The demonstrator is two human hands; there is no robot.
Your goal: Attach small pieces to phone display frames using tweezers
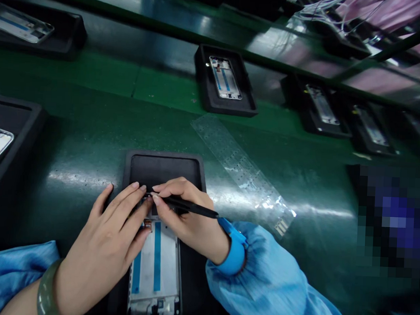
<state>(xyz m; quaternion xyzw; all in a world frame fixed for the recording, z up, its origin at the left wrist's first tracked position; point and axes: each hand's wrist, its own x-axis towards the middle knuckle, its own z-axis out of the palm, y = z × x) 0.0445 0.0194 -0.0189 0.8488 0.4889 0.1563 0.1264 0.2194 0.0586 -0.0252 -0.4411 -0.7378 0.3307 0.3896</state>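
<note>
My right hand pinches a pair of black tweezers, whose tips point left at the upper end of an opened phone frame. My left hand lies across the frame's upper left part, fingers stretched out and fingertips close to the tweezer tips. Two blue strips run down the pale inside of the frame, and a small brown flex piece shows beside my left fingers. Under the frame is a black tray. The spot at the tweezer tips is mostly covered by my fingers.
To the right lies a clear plastic strip with small pieces at its lower end. Black trays with phone frames stand further back, including one tray at the centre. Another tray is at the left edge. A pixelated patch covers something at the right.
</note>
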